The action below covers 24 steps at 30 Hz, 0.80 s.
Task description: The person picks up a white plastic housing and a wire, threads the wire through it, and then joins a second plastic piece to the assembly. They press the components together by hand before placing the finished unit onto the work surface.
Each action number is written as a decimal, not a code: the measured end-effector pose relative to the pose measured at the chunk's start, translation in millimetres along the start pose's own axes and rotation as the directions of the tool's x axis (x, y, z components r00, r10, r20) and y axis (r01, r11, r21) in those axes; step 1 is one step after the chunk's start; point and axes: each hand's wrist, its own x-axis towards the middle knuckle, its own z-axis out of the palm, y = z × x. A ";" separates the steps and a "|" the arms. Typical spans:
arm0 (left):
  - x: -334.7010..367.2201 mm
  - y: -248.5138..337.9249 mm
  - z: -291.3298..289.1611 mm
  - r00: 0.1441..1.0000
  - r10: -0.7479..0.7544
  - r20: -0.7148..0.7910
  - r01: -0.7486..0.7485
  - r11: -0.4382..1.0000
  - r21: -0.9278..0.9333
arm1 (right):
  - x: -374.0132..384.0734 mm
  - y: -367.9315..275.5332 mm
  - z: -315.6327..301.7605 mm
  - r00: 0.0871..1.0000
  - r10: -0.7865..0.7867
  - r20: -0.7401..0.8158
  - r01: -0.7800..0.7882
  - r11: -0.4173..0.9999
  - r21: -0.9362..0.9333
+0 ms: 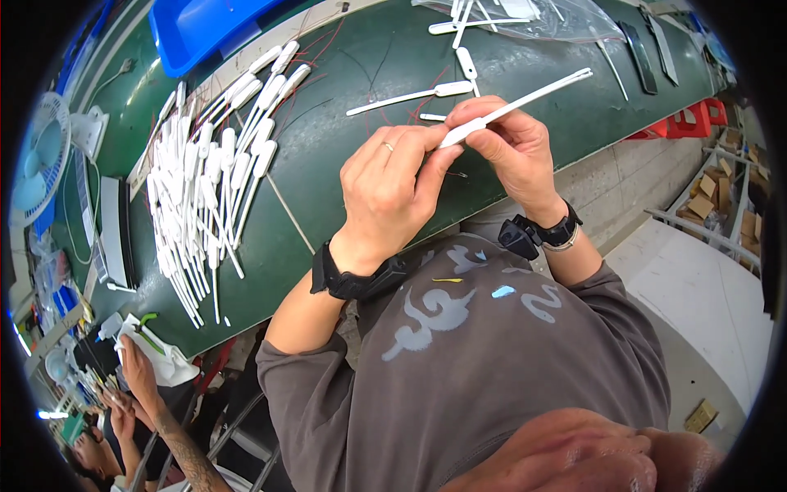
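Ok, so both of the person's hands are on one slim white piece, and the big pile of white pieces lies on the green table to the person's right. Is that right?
Not quite: the big pile of white pieces lies to the person's left on the green table, as the head view shows. The left hand and right hand are indeed both on one slim white piece.

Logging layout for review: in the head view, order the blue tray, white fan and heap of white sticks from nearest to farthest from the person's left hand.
Nearest to the left hand first:
1. Heap of white sticks, to its left.
2. Blue tray, at upper left.
3. White fan, by the left rim.
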 end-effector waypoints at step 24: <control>-4.4 7.6 3.9 0.978 -0.093 0.189 0.106 0.992 -0.062 | -3.6 -37.0 -27.6 0.961 -0.162 -0.225 0.200 0.967 0.156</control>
